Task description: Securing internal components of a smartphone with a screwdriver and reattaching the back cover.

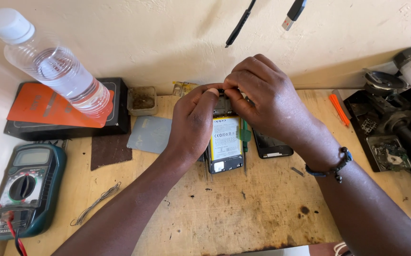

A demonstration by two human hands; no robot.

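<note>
An opened phone (225,147) lies back-side up on the wooden bench (243,213), its white battery exposed. My left hand (193,121) and my right hand (262,95) meet over the phone's top end, fingertips pinched together on a small dark part there. What the fingers hold is mostly hidden. A green-handled screwdriver (245,137) lies beside the phone on its right, with tweezers along its left side.
A multimeter (23,187) sits at the left, a water bottle (56,66) on a black box behind it. A grey plate (149,134), a dark phone screen (272,144), bent wire (96,203), an orange tool (339,108) and circuit parts (388,151) lie around. Cables hang above.
</note>
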